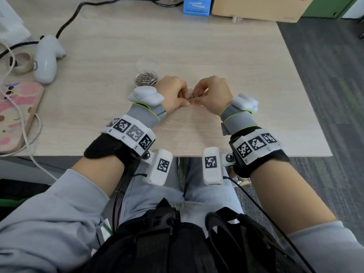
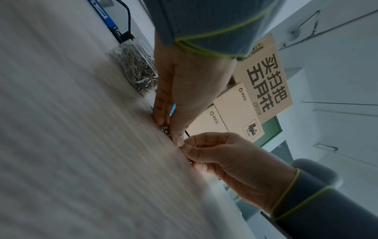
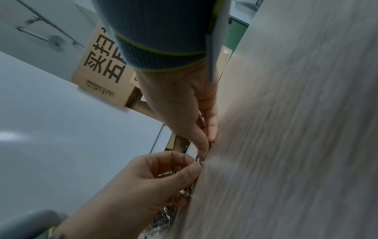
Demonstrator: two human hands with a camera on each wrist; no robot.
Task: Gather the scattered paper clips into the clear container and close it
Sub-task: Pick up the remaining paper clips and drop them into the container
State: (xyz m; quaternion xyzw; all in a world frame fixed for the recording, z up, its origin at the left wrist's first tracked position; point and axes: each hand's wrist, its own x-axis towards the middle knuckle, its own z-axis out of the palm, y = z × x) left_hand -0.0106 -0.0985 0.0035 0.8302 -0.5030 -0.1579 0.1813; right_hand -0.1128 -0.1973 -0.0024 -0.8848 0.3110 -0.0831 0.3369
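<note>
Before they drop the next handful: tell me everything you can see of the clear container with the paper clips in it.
The small round clear plastic container stands upright on the pale wood desk, just beyond and left of the left hand, not plainly touching it. It is open on top and packed with silver wire paper clips. A faint clear round lid lies flat on the desk just behind it. Neither hand holds it.

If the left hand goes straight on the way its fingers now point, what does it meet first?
Most likely the right hand. The left hand points toward it across the small bunch of paper clips both are pinching; their fingertips look nearly touching, though depth is unclear.
</note>
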